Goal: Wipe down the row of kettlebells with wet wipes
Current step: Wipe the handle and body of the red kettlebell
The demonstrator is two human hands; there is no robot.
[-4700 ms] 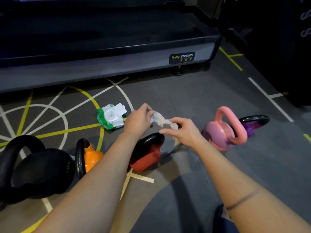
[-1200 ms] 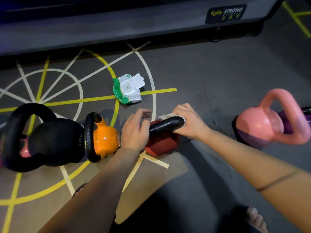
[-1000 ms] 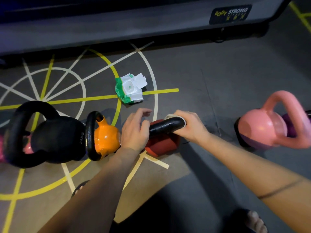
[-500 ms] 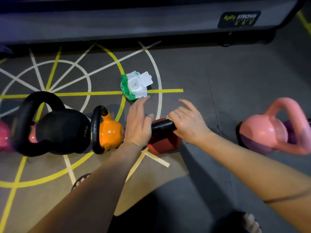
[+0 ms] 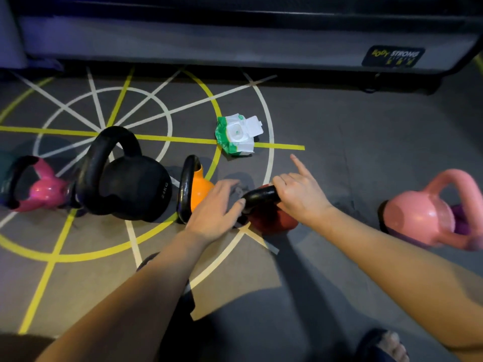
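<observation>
right hand [image 5: 300, 197] is curled over the black handle [image 5: 261, 195] of the red kettlebell [image 5: 274, 219], most fingers wrapped on the bar and the index finger sticking out straight. no wet wipe shows in it; one may be tucked under the palm, but that cannot be told. left hand [image 5: 213, 205] lies loose and spread, holding nothing, its thumb touching the left end of the same handle, just beside the orange kettlebell [image 5: 202, 189].

the row runs across the gym floor [image 5: 339, 152]: a magenta kettlebell [image 5: 41, 190] far left, a big black kettlebell [image 5: 130, 184], the orange, the red, then well apart to the right a pale pink kettlebell [image 5: 423, 215] with a purple kettlebell [image 5: 461, 223] behind it. the wet wipes pack [image 5: 237, 134] sits beyond the red one, lid flipped open, in front of the treadmill base [image 5: 209, 45].

the step in hand looks like wiping the red kettlebell's handle, partway along the row. the next move probably calls for sliding the grip along the bar and down onto the red body, the left hand steadying the bell so it does not tip against the orange one. if the wipe is spent or missing, a fresh one from the pack comes first.
</observation>
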